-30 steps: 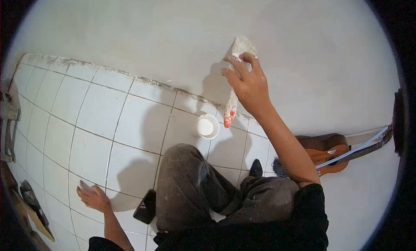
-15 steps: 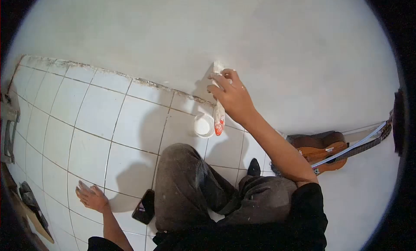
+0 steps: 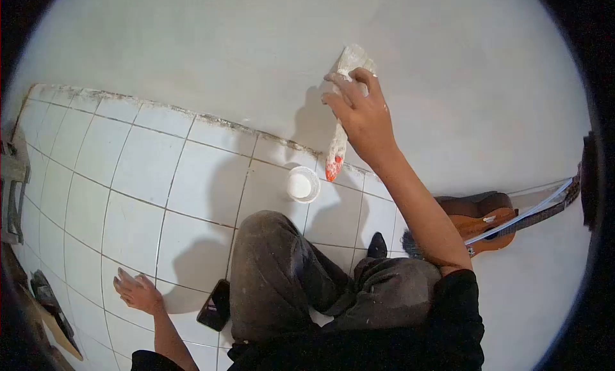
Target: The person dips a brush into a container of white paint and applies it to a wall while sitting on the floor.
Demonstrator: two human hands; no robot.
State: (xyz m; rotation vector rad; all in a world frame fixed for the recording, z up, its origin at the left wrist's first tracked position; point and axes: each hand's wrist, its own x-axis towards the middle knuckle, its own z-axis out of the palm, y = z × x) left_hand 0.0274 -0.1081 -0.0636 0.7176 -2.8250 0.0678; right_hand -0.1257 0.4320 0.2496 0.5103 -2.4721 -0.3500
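Observation:
My right hand [image 3: 363, 112] is closed around a paintbrush [image 3: 338, 147] caked in white paint, with red showing at the handle's end. Its bristles point up and rest on or close to the pale wall [image 3: 224, 51]; contact is hard to tell. Below the brush, a white cup [image 3: 303, 185] of white paint stands on the floor. Over the tiles at lower left, my left hand [image 3: 137, 291] is open, fingers spread, holding nothing. A phone [image 3: 214, 305] lies between that hand and my knee.
White floor tiles [image 3: 138, 160] meet the wall along a rough, dirty edge. At the right, a small guitar [image 3: 477, 224] leans by the wall with a pale blue strip across its neck. Dark objects [image 3: 51, 300] lie at the far left.
My right hand has moved up and to the right along the wall with the paintbrush, away from the cup. My left hand has stayed nearly still.

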